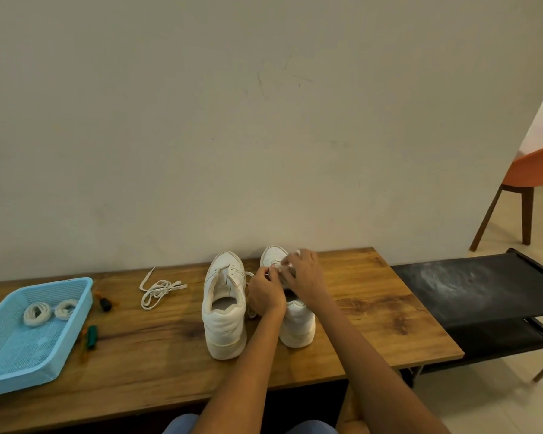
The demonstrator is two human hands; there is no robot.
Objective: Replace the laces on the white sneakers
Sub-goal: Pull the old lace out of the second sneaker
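Observation:
Two white sneakers stand side by side on the wooden table [373, 314], heels toward me. The left sneaker [224, 311] has no lace across its open tongue. Both my hands work over the right sneaker [297, 324]. My left hand [265, 292] pinches a white lace end at the eyelets. My right hand [301, 277] grips the lace near the shoe's front, its fingers curled. A loose white lace [159, 291] lies in a heap to the left of the shoes. The right shoe's eyelets are hidden by my hands.
A light blue mesh basket [0, 364] at the table's left end holds two coiled white laces [49, 311]. Small dark and green objects [91, 335] lie beside it. A black fabric rack [483, 289] adjoins the table on the right; an orange chair [527, 180] stands beyond.

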